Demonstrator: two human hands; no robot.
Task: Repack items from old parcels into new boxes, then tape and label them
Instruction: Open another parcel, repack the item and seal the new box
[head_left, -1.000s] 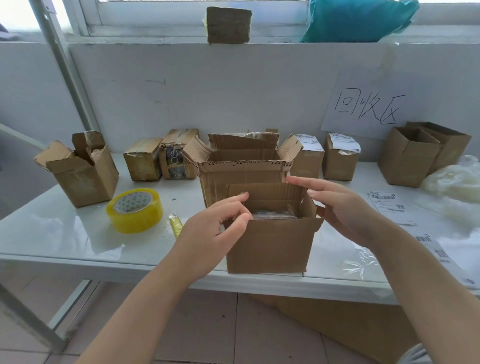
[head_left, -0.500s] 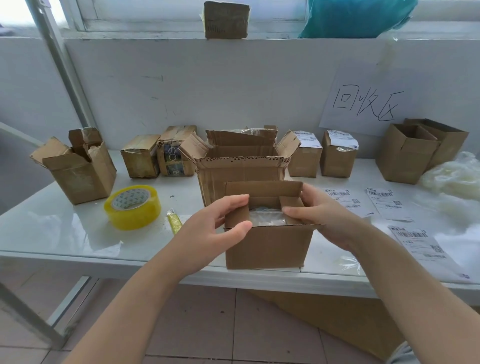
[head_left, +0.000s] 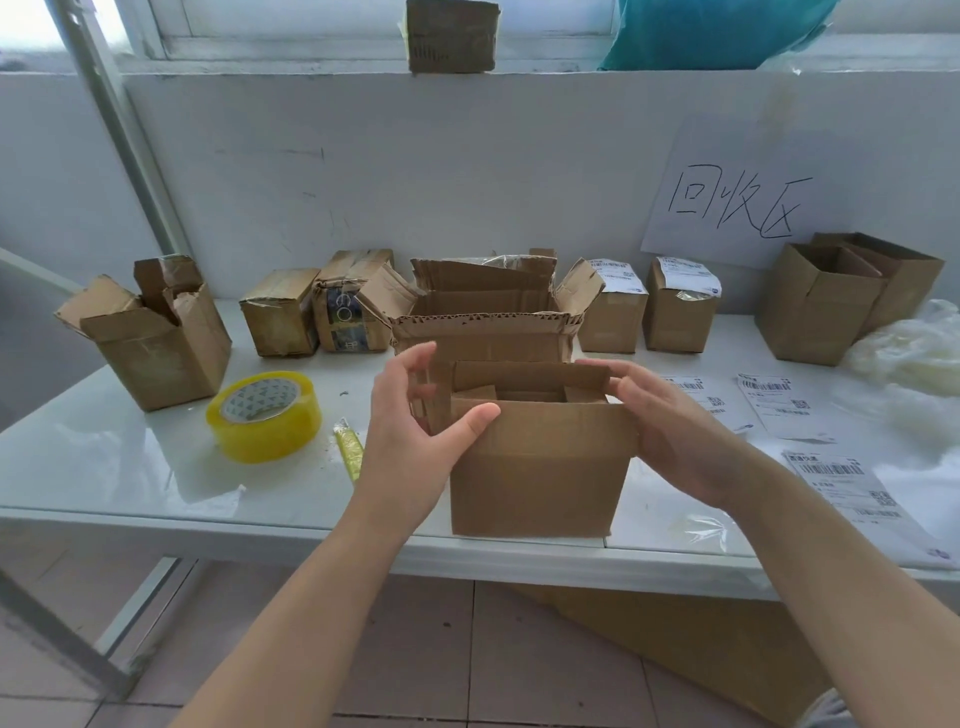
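The small cardboard box (head_left: 540, 467) stands upright at the near edge of the white table (head_left: 130, 467), at centre, with its top open. Its contents cannot be made out.

Your left hand (head_left: 410, 441) grasps the box's upper left corner: the thumb presses on the near face and the fingers curl round the left flap. Your right hand (head_left: 675, 431) grasps the upper right corner, with the fingers wrapped over the top edge by the far flap.

Just behind the box stands a larger open carton (head_left: 483, 332) with torn flaps. Left of the box lie a yellow tape roll (head_left: 265, 415) and, closer to your left hand, a thin yellow object (head_left: 349, 452). An open box (head_left: 150, 338) stands at the far left.

To the right, shipping labels (head_left: 836, 483) lie flat on the table. Two labelled parcels (head_left: 680, 306) stand along the far wall, right of the carton. A handwritten paper sign (head_left: 727, 192) hangs on the wall above them.
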